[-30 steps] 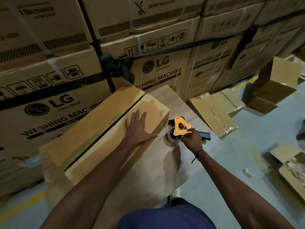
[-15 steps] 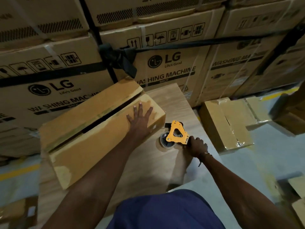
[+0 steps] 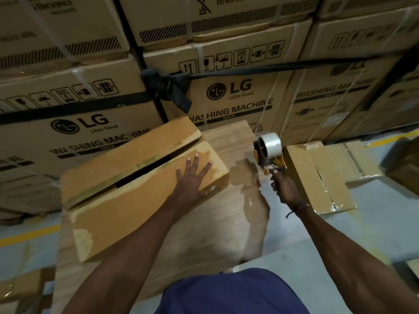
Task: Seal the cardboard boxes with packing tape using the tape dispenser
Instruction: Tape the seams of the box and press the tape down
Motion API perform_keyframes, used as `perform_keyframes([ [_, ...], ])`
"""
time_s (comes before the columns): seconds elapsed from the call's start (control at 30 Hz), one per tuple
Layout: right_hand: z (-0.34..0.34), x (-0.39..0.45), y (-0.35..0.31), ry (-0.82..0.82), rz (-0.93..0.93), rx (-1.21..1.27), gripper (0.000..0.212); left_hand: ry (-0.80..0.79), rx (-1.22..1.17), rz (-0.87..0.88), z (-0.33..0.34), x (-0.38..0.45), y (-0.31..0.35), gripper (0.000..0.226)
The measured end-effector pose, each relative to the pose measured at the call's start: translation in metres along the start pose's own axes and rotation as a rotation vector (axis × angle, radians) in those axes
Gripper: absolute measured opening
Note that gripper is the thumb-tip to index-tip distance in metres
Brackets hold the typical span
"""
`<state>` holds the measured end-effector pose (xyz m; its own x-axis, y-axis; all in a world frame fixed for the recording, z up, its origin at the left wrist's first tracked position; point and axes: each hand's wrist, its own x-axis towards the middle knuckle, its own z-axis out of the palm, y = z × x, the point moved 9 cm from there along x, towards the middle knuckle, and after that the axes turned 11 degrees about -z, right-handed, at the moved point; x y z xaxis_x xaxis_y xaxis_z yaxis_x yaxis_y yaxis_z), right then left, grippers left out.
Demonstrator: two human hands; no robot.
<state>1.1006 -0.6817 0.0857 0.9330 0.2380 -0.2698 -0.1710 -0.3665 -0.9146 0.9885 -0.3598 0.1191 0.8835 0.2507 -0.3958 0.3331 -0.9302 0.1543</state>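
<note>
A long cardboard box (image 3: 127, 189) lies on a wooden table (image 3: 229, 218), its two top flaps meeting along a dark gap in the middle. My left hand (image 3: 191, 177) presses flat on the near flap at the box's right end, fingers straight and spread. My right hand (image 3: 282, 189) grips the handle of the orange tape dispenser (image 3: 268, 152), held upright above the table's right edge. Its clear tape roll sits on top, facing me. The dispenser is to the right of the box and does not touch it.
Large stacked washing machine cartons (image 3: 238, 98) bound with black straps form a wall behind the table. A taped cardboard box (image 3: 315, 177) lies on the grey floor to the right, with flattened cardboard beyond it. A yellow line (image 3: 25, 235) marks the floor at left.
My right hand has lifted the tape dispenser off the table and turned it upright, moving it up and to the right. My left hand stays pressed on the box flap.
</note>
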Motion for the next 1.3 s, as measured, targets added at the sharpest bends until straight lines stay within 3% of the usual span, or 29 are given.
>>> perform_keyframes([
  [0.13,0.016,0.011,-0.055,-0.069,-0.05,0.309,0.038,-0.019,0.005,0.075,0.02,-0.027,0.02,0.116],
  [0.3,0.061,0.012,-0.119,-0.286,-0.133,0.413,0.047,-0.014,0.067,0.214,0.044,-0.058,0.066,0.111],
  [0.5,0.152,-0.001,-0.195,-0.566,-0.2,0.525,0.042,-0.088,-0.18,0.308,0.027,-0.071,0.088,0.094],
  [0.6,0.202,-0.015,-0.215,-0.722,-0.147,0.494,0.048,-0.27,-0.642,0.18,0.002,-0.07,0.054,0.073],
  [0.7,0.246,-0.035,-0.236,-0.857,-0.117,0.476,0.048,-0.436,-1.602,-0.139,-0.023,-0.076,-0.01,0.044],
  [0.8,0.288,-0.062,-0.256,-0.988,-0.09,0.452,0.049,-0.578,-2.357,-0.27,-0.04,-0.09,-0.079,0.063],
  [0.87,0.314,-0.078,-0.268,-1.059,-0.114,0.43,0.053,-0.568,-2.567,-0.232,-0.055,-0.104,-0.121,0.073],
  [0.93,0.338,-0.089,-0.274,-1.089,-0.147,0.381,0.051,-0.448,-2.585,-0.298,-0.063,-0.118,-0.159,0.063],
  [1.1,0.388,-0.122,-0.291,-1.183,-0.23,0.292,0.047,-0.214,-2.517,-0.403,-0.065,-0.151,-0.233,0.013],
  [1.3,0.435,-0.15,-0.297,-1.241,-0.215,0.247,0.052,-0.019,-2.533,-0.555,-0.042,-0.183,-0.294,0.019],
])
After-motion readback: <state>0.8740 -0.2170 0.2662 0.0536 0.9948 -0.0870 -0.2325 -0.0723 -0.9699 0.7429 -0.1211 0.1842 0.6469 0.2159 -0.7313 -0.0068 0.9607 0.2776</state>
